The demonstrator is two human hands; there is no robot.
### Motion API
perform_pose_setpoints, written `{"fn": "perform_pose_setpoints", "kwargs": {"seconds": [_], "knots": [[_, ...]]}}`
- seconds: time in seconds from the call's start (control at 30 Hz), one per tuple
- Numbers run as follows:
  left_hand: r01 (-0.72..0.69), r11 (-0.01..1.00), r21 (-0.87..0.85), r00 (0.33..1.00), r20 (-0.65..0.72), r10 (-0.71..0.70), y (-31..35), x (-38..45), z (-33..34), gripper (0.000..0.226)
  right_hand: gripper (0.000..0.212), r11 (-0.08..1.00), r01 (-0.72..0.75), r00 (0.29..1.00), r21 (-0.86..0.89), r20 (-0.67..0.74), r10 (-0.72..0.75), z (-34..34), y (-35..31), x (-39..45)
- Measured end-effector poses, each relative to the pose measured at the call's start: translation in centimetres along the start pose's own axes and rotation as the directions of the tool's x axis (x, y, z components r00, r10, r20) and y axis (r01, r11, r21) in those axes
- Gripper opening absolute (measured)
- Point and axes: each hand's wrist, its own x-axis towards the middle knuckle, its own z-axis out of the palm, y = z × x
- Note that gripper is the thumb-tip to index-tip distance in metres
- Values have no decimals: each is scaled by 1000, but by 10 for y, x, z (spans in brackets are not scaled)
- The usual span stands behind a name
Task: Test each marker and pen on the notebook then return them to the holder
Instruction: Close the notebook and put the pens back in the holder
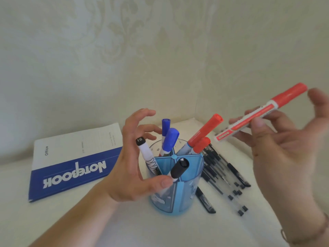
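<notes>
I see the left hand point(131, 157) raised with its forearm entering from the lower left, palm turned to the right, fingers curved and spread, thumb extended below them; nothing sits in its grasp. I see the right hand point(277, 148) raised to the right, palm toward the camera, with a red marker point(261, 112) pinched between thumb and fingertips. Its remaining fingers are motion-blurred. A bracelet circles the right wrist.

The notebook point(71, 163) is white and blue; the holder point(179, 193) is clear blue; the held marker point(261, 113) is red and white.
</notes>
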Motion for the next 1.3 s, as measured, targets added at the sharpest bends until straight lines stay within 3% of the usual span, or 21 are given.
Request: {"fn": "perform_pose_setpoints", "kwargs": {"seconds": [0.23, 0.27, 0.33, 0.4, 0.5, 0.6, 0.7, 0.77, 0.83, 0.93, 1.0, 1.07, 1.2, 1.3], "knots": [[33, 998, -49, 999, 23, -32, 0, -1, 3, 95, 69, 999, 17, 990, 32, 143, -21, 21, 12, -14], [35, 998, -50, 999, 25, -34, 0, -1, 3, 95, 65, 998, 44, 981, -52, 193, -33, 20, 18, -15], [34, 998, -52, 999, 27, -33, 0, 0, 3, 95, 34, 944, 154, 952, -291, 300, -63, 17, 25, -14], [36, 998, -50, 999, 23, -35, -1, 0, 1, 95, 18, 901, 166, 949, -401, 313, -35, 12, 31, -13], [27, 999, -43, 999, 19, -26, -2, 0, 0, 94, 40, 945, 103, 919, -310, 393, 29, 9, 30, -12], [19, 999, -26, 1000, 21, -18, -2, -1, -2, 92, 43, 911, 179, 851, -372, 524, 46, 3, 29, -12], [16, 998, 65, 999, 29, -18, -5, 1, -11, 94, 28, 837, 112, 926, -536, 362, 108, -12, 35, -1], [12, 994, 108, 1000, 10, -13, -8, 3, -19, 92, 27, 707, 65, 940, -705, 281, 194, -26, 40, 9], [-5, 992, 125, 999, -37, 9, -9, 4, -24, 84, 25, 546, 101, 880, -832, 331, 342, -33, 44, 10], [-36, 994, 102, 997, -62, 42, -8, 4, -24, 79, 2, 505, 147, 748, -850, 429, 505, -24, 45, 1], [-26, 994, 105, 999, -17, 28, -8, 3, -22, 85, 23, 483, 261, 670, -836, 517, 533, -16, 44, -9], [13, 994, 110, 1000, 18, -15, -8, 2, -22, 89, 10, 419, 381, 633, -824, 563, 531, -8, 39, -15], [24, 994, 102, 999, 25, -27, -6, 2, -21, 90, 20, 289, 504, 575, -814, 566, 591, -3, 27, -26], [-33, 989, 141, 999, 15, 31, -6, 2, -17, 89, 27, 271, 515, 559, -813, 559, 613, -2, 26, -31]]}}
